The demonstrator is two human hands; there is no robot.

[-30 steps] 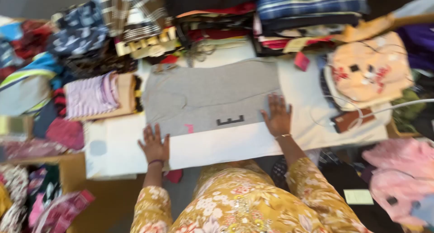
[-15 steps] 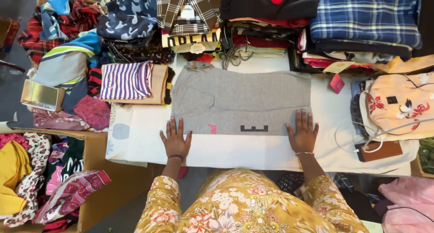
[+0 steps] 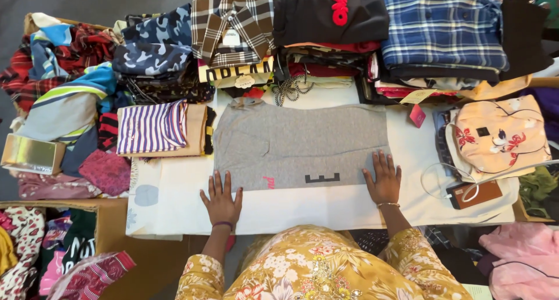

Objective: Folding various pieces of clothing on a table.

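garment (image 3: 300,143) on table (image 3: 174,201), clothing stacks (image 3: 326,38) behind

Mustard-yellow floral sleeves, purple band at the left hand (image 3: 221,202), thin bracelet at the right hand (image 3: 383,180).

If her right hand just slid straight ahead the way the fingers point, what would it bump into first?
The right hand lies flat with its fingers already on the grey garment. Sliding straight on, it would cross that cloth and probably first meet the stack of folded clothes at the table's far side.

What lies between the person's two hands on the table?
In the head view, the grey garment's lower edge and bare white cloth lie between the left hand and right hand.
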